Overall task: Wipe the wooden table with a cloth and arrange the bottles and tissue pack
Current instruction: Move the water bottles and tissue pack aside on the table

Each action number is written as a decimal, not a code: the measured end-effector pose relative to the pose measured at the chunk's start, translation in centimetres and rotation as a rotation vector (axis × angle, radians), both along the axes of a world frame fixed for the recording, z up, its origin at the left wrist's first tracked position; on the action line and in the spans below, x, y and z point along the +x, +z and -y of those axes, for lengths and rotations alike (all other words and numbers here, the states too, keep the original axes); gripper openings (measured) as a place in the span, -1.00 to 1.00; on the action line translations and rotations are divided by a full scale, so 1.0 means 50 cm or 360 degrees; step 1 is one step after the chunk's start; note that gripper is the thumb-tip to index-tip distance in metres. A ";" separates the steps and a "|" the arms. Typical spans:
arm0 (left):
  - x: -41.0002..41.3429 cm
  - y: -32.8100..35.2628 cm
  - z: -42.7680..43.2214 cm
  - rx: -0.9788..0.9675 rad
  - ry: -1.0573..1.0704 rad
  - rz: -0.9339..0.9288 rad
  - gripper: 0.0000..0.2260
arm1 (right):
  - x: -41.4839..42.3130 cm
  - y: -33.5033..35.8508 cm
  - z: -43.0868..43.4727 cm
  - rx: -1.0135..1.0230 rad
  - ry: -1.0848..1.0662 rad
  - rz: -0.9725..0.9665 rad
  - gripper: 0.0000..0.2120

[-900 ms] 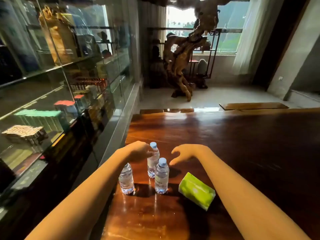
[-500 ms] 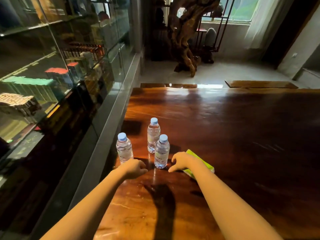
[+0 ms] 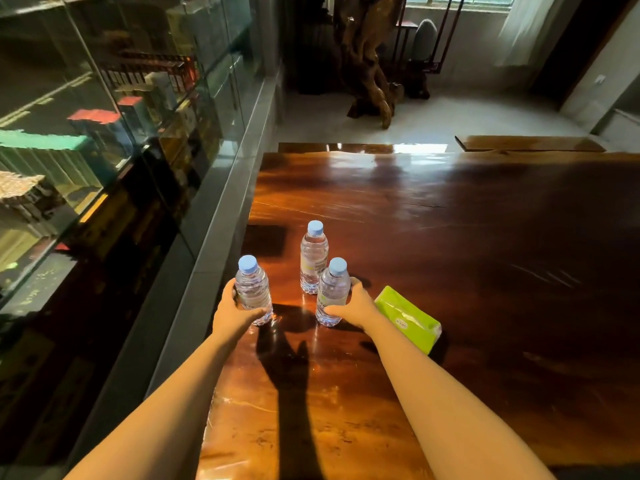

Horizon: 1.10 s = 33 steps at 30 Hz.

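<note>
Three clear water bottles with pale blue caps stand upright near the left edge of the glossy wooden table. My left hand is wrapped around the left bottle. My right hand grips the near right bottle. The far bottle stands free just behind them. A green tissue pack lies flat on the table right of my right hand, partly hidden by my wrist. No cloth is visible.
A glass display cabinet full of boxes runs along the table's left side, with a narrow grey ledge between. Beyond the table's far edge stand a carved root sculpture and a wooden bench on a pale floor.
Both hands drew back from the far bottle, then closed around the two nearer bottles. The camera tilted down, so the table fills more of the view.
</note>
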<state>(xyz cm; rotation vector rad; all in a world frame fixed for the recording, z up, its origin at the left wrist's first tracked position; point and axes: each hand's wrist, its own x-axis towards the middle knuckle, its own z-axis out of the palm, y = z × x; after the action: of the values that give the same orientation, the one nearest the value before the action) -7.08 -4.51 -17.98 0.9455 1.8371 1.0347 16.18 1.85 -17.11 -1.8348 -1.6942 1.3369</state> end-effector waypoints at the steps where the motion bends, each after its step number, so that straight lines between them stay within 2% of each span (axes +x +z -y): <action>1: -0.004 -0.008 -0.009 0.0025 -0.0004 0.0042 -0.28 | -0.007 -0.008 -0.004 0.0041 -0.0042 -0.0052 -0.21; 7: -0.026 -0.087 -0.039 0.0062 0.0009 0.0101 -0.35 | -0.031 -0.091 -0.003 0.0269 -0.0323 -0.0075 -0.39; 9: -0.030 -0.111 -0.043 0.0105 0.0010 0.0081 -0.34 | -0.039 -0.118 0.000 0.0343 -0.0382 -0.0119 -0.33; 12: -0.028 -0.138 -0.051 0.0185 0.0029 0.0032 -0.34 | -0.051 -0.155 -0.002 0.0410 -0.0450 -0.0361 -0.19; 17: -0.008 -0.170 -0.075 0.0317 0.0125 -0.0028 -0.37 | -0.066 -0.197 -0.007 0.0467 -0.0569 -0.0428 -0.18; 22: 0.014 -0.162 -0.083 0.0299 0.0234 -0.0088 -0.44 | -0.083 -0.194 -0.009 0.0502 -0.0631 -0.0449 -0.26; 33: 0.117 -0.118 -0.076 0.0244 0.0063 -0.0062 -0.39 | -0.033 -0.141 -0.033 0.0575 -0.0496 -0.0447 -0.37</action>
<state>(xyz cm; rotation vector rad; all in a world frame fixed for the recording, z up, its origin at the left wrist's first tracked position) -1.21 -0.73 -23.85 1.0290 1.8348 1.2032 14.54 3.49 -24.15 -1.5433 -1.3354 1.0252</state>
